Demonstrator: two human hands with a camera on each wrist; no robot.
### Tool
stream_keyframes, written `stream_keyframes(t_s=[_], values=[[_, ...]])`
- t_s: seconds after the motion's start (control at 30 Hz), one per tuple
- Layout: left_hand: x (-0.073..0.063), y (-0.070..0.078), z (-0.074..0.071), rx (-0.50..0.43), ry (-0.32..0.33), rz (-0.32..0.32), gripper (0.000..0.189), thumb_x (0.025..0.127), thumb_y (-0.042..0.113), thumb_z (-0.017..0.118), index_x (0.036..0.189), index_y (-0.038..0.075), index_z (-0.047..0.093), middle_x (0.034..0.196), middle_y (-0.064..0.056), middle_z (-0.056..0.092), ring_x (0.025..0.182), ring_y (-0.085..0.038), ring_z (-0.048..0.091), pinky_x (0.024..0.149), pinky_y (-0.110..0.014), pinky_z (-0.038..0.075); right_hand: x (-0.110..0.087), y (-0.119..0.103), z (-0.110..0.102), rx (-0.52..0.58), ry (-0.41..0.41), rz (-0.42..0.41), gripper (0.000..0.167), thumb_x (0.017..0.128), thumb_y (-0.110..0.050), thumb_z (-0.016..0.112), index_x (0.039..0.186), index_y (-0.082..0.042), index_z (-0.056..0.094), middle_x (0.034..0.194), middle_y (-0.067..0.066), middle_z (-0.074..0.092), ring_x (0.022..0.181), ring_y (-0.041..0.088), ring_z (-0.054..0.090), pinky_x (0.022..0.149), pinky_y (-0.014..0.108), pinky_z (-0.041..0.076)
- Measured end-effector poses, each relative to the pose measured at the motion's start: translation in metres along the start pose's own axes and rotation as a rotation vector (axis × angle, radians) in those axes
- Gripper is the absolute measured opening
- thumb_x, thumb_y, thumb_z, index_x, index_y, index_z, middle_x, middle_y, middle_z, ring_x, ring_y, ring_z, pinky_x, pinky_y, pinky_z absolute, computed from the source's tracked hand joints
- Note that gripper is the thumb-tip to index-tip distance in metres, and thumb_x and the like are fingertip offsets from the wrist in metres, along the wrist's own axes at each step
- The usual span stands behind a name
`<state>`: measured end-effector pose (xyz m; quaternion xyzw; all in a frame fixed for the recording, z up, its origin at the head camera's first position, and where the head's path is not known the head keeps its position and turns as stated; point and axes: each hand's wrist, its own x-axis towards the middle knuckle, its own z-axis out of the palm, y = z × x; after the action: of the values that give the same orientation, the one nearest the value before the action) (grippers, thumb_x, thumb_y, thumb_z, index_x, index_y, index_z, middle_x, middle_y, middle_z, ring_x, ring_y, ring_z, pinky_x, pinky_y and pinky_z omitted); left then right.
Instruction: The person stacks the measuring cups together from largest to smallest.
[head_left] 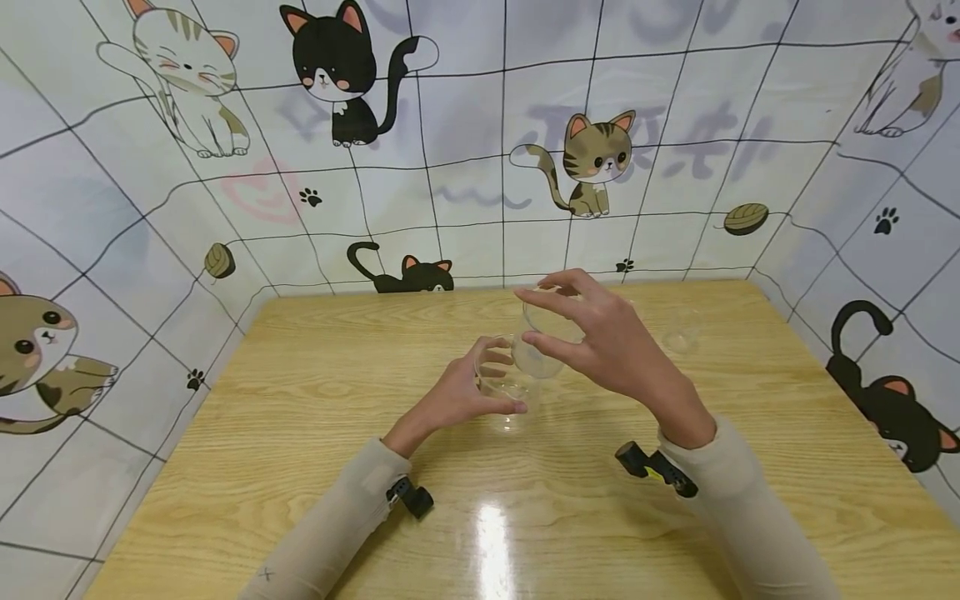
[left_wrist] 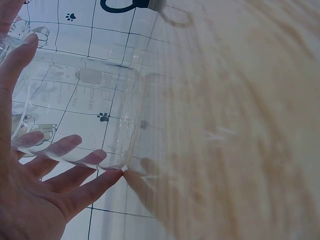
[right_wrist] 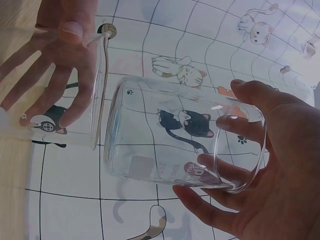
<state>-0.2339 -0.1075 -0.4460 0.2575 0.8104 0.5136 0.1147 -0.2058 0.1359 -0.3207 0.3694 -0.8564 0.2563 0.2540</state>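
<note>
In the head view, my left hand [head_left: 465,387] grips a large clear glass beaker [head_left: 506,390], thumb on the near side and fingers behind. Printed volume marks show on this beaker [left_wrist: 75,107] in the left wrist view, its base right at the tabletop. My right hand [head_left: 603,333] holds a smaller glass beaker [head_left: 536,360] around its rim end, tilted above and to the right of the large one. Seen from the right wrist, the base of the smaller beaker [right_wrist: 165,135] faces the large beaker's rim [right_wrist: 102,90], close to it.
Another clear glass vessel [head_left: 681,335] stands at the back right of the wooden table [head_left: 300,433]. A white tiled-pattern backdrop [head_left: 465,108] with cartoon cats encloses the table at the back and both sides. Small black cameras are strapped on both sleeves.
</note>
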Motion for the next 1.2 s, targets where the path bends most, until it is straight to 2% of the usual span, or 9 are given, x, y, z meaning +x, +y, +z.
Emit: stream_keyframes(t_s=[0.17,0.37,0.77,0.97,1.2], values=[[0.000,0.000,0.000,0.003,0.000,0.006,0.095,0.077,0.050,0.090,0.153,0.031,0.034,0.155,0.001,0.046,0.134,-0.034,0.060,0.099,-0.046,0.057,0.001,-0.001,0.001,0.009,0.000,-0.004,0.051,0.090,-0.028,0.081,0.139,-0.019,0.067,0.130,0.012,0.063,0.097,0.023,0.065,0.071,0.037,0.052],[0.001,0.000,0.000,0.005,0.001,0.001,0.095,0.077,0.051,0.089,0.152,0.032,0.035,0.154,0.001,0.047,0.134,-0.034,0.060,0.099,-0.046,0.057,0.002,-0.001,0.003,0.008,-0.002,-0.007,0.051,0.091,-0.029,0.080,0.139,-0.020,0.067,0.130,0.012,0.063,0.094,0.022,0.064,0.071,0.037,0.051],[0.000,-0.001,0.001,0.022,0.011,-0.020,0.094,0.078,0.050,0.089,0.152,0.033,0.035,0.154,0.000,0.049,0.134,-0.028,0.060,0.099,-0.046,0.057,0.004,-0.003,0.007,0.029,-0.019,-0.016,0.049,0.092,-0.030,0.079,0.139,-0.019,0.068,0.130,0.012,0.063,0.099,0.023,0.066,0.075,0.039,0.053],[0.000,0.000,0.001,0.036,0.018,-0.025,0.091,0.078,0.050,0.089,0.150,0.037,0.036,0.145,0.002,0.055,0.132,-0.025,0.061,0.097,-0.045,0.057,0.006,-0.007,0.009,0.036,-0.033,-0.011,0.049,0.093,-0.031,0.078,0.140,-0.020,0.067,0.130,0.010,0.062,0.100,0.021,0.065,0.071,0.036,0.051],[0.000,0.002,0.001,0.033,0.022,-0.021,0.085,0.078,0.047,0.090,0.145,0.040,0.039,0.138,0.006,0.060,0.131,-0.026,0.062,0.097,-0.046,0.057,0.007,-0.009,0.012,0.034,-0.051,-0.004,0.050,0.093,-0.032,0.078,0.140,-0.021,0.066,0.133,0.010,0.062,0.104,0.023,0.065,0.075,0.038,0.053]])
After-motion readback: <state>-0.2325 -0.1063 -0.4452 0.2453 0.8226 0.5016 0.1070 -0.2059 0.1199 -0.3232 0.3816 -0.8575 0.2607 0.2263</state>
